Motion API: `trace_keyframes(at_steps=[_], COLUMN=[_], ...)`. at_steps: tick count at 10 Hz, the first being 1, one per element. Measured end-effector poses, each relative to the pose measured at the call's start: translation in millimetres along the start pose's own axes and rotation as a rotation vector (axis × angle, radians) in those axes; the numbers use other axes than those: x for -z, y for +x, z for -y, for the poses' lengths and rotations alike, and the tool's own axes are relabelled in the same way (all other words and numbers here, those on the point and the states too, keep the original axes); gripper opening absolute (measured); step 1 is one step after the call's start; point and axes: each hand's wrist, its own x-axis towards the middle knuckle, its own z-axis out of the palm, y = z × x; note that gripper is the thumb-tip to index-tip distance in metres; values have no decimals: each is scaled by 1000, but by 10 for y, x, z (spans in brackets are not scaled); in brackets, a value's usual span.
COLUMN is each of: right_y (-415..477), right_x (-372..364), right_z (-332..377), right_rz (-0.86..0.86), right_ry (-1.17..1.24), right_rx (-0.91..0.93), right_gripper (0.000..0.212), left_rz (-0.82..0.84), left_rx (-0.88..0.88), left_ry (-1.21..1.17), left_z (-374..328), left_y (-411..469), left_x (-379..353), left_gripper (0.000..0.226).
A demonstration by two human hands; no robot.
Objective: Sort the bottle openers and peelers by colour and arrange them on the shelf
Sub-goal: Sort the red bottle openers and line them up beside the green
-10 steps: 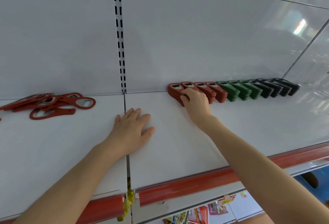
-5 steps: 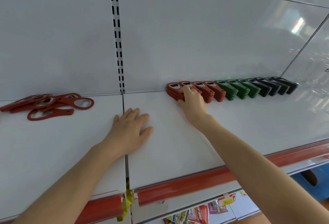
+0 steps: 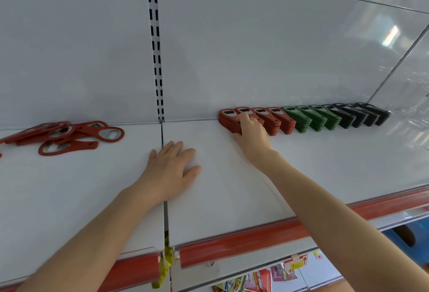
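Observation:
Along the back of the white shelf (image 3: pixel 232 187) runs a row of stacked bottle openers: red stacks (image 3: pixel 274 120), then green stacks (image 3: pixel 311 120), then black stacks (image 3: pixel 362 115). My right hand (image 3: pixel 251 134) rests on the leftmost red stacks, fingers curled over them and pressing their front. My left hand (image 3: pixel 170 168) lies flat and open on the shelf across the seam between the two boards, holding nothing. A loose pile of flat red openers (image 3: pixel 67 136) with metal rings lies at the far left of the shelf.
A slotted upright (image 3: pixel 155 43) runs down the white back panel. The shelf has a red front strip (image 3: pixel 243 243). A clear divider (image 3: pixel 399 59) stands at the right end. Packaged goods (image 3: pixel 257 280) show on the shelf below.
My right hand has stayed on the leftmost red stacks, shifting slightly on them. My left hand has not moved.

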Motion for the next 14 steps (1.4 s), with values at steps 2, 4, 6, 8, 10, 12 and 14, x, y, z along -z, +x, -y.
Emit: trace_keyframes(at_steps=[2, 4, 6, 8, 10, 12, 14], right_y=[26, 16, 29, 39, -17, -53, -44], right_x=[-23, -54, -62, -23, 45, 51, 66], right_z=[-38, -43, -2, 16, -13, -37, -3], right_rz=[-27, -45, -50, -25, -72, -101, -97], right_ry=[23, -15, -51, -23, 19, 52, 110], right_rx=[-8, -11, -23, -21, 10, 6, -7], right_gripper=[37, 36, 36, 37, 27, 24, 24], left_rz=[0, -3, -5, -13, -12, -7, -8], left_rx=[1, 2, 5, 0, -2, 0, -4], left_ry=[-3, -2, -6, -9, -1, 1, -2], left_z=[-5, -2, 1, 1, 7, 1, 8], left_y=[-6, -8, 4, 1, 2, 8, -6], left_x=[8, -2, -5, -9, -15, -6, -7], left_gripper=[52, 52, 52, 52, 51, 52, 52])
